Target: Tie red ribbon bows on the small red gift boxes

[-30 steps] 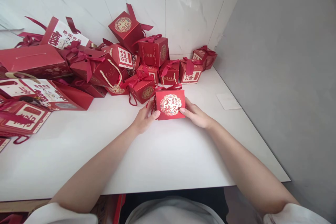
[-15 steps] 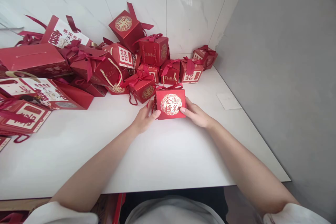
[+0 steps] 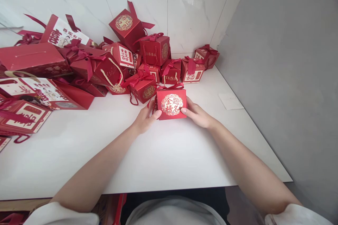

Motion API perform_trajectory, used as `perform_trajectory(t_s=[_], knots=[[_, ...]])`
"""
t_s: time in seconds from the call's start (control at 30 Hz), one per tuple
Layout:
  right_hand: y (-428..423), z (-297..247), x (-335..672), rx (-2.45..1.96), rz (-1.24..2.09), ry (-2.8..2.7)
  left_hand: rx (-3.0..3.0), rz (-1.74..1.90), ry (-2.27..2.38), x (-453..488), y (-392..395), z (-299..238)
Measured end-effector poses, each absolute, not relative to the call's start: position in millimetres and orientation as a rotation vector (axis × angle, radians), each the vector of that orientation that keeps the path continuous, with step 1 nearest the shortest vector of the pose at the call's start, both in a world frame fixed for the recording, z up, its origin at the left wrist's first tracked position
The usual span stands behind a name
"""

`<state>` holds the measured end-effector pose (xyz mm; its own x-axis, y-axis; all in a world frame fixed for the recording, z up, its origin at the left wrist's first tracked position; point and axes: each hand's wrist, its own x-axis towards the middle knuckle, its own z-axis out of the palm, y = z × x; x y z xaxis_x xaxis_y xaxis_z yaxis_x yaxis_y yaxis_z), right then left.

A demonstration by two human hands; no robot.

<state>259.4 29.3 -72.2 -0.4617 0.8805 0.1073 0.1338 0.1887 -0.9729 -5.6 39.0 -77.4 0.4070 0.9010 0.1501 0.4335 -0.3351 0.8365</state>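
Between my two hands is a small red gift box [image 3: 172, 95] with a round gold emblem and a ribbon bow on top. My left hand [image 3: 146, 116] grips its left side, thumb on the front edge, by a dark red cord. On the other side my right hand [image 3: 197, 113] holds it, the thumb lying over the front near the emblem. The remaining fingers of both hands are mostly hidden at the sides and behind. Just behind it sits another red box [image 3: 142, 86] with a bow and a cord handle.
A heap of red gift boxes [image 3: 92, 65] fills the table's left and back, against the marbled wall [image 3: 195, 7]. One box [image 3: 207, 56] sits in the far corner. A white paper square [image 3: 230, 101] lies at right, near the grey partition [image 3: 285, 70].
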Motion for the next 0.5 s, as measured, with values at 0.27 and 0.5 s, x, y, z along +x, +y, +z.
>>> perform_trajectory(t_s=[0.27, 0.5], knots=[[28.8, -70.1, 258.0, -0.906, 1.349, -1.741, 1.901, 0.835, 1.098, -3.0, 35.6, -72.3], [31.3, -75.6, 258.0, -0.904, 1.335, -1.713, 1.719, 0.936, 1.058, 1.8, 38.2, -74.1]])
